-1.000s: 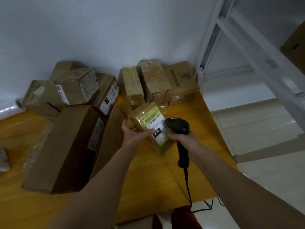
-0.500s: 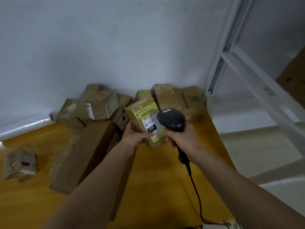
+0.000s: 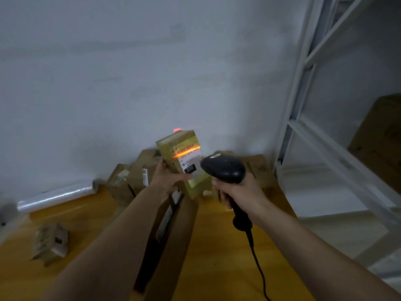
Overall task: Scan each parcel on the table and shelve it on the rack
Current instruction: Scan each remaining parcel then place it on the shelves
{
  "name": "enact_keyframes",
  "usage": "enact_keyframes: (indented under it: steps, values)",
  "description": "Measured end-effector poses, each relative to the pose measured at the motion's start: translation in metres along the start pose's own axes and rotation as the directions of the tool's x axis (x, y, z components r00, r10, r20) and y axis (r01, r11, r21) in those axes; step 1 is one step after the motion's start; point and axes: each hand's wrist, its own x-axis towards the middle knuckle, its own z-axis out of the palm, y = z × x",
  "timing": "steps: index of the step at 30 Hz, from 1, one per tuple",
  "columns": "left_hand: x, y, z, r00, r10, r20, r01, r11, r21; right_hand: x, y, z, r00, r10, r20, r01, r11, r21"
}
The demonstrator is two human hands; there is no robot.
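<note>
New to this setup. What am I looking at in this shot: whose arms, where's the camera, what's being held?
There is no robot here: a person wears one wide-angle camera on the head, so you look forward and down along their two bare arms. The left hand grips a small yellowish parcel and holds it up off the table. The right hand grips a black corded scanner pointed at it; a red-orange scan line crosses the parcel's label. On the wooden table lie more cardboard boxes, a small parcel at the left, and a roll of clear film by the wall. The white rack stands at the right.
</note>
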Motion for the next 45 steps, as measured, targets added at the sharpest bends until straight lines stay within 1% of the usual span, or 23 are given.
enact_keyframes:
  steps: [3, 6, 11, 15, 17, 21, 24, 26, 28, 30, 34, 40, 42, 45]
  values:
    - [-0.001, -0.002, -0.002, 1.000, 0.018, 0.000, -0.018, 1.000, -0.009, -0.007, 0.000, 0.002, 1.000, -0.022, -0.015, 0.022, 1.000, -0.001]
    - [-0.005, -0.008, 0.000, 0.998, 0.047, 0.031, -0.047, 0.999, -0.020, -0.015, 0.004, 0.002, 0.997, -0.051, -0.052, 0.050, 0.999, -0.011]
    - [-0.014, -0.025, 0.011, 0.996, 0.031, 0.080, -0.029, 0.999, -0.022, -0.037, 0.018, 0.000, 0.994, -0.030, -0.105, 0.026, 0.999, -0.038]
    - [-0.036, -0.031, 0.028, 0.992, -0.005, 0.130, -0.003, 0.998, 0.060, -0.063, 0.021, -0.013, 0.985, 0.002, -0.172, 0.001, 1.000, 0.019]
    - [-0.052, -0.029, 0.040, 0.976, -0.055, 0.212, 0.030, 0.992, 0.121, -0.077, 0.019, -0.024, 0.981, 0.009, -0.195, 0.004, 0.998, 0.063]
    - [-0.090, -0.030, 0.070, 0.889, -0.182, 0.419, 0.062, 0.957, 0.285, -0.111, 0.015, -0.053, 0.962, 0.031, -0.271, 0.009, 0.989, 0.144]
    - [-0.123, -0.034, 0.104, 0.829, -0.272, 0.489, 0.083, 0.924, 0.373, -0.148, 0.020, -0.079, 0.945, 0.053, -0.324, 0.006, 0.984, 0.179]
    - [-0.148, -0.038, 0.129, 0.775, -0.337, 0.536, 0.089, 0.896, 0.435, -0.179, 0.025, -0.099, 0.927, 0.072, -0.368, 0.004, 0.980, 0.200]
    - [-0.173, -0.042, 0.155, 0.720, -0.383, 0.579, 0.052, 0.861, 0.505, -0.210, 0.030, -0.119, 0.898, 0.098, -0.428, 0.007, 0.972, 0.235]
    - [-0.199, -0.046, 0.180, 0.678, -0.403, 0.614, 0.013, 0.843, 0.538, -0.240, 0.035, -0.140, 0.869, 0.111, -0.483, 0.021, 0.966, 0.258]
    - [-0.248, -0.055, 0.222, 0.638, -0.380, 0.670, 0.003, 0.871, 0.492, -0.293, 0.044, -0.174, 0.823, 0.114, -0.556, 0.053, 0.960, 0.274]
    - [-0.300, -0.058, 0.269, 0.670, -0.293, 0.682, 0.051, 0.935, 0.351, -0.356, 0.060, -0.213, 0.751, 0.104, -0.652, 0.106, 0.956, 0.275]
    - [-0.312, -0.058, 0.283, 0.664, -0.285, 0.691, 0.081, 0.946, 0.313, -0.373, 0.068, -0.226, 0.723, 0.117, -0.681, 0.116, 0.951, 0.287]
    - [-0.329, -0.057, 0.304, 0.668, -0.304, 0.680, 0.139, 0.948, 0.287, -0.389, 0.078, -0.244, 0.659, 0.148, -0.737, 0.142, 0.939, 0.315]
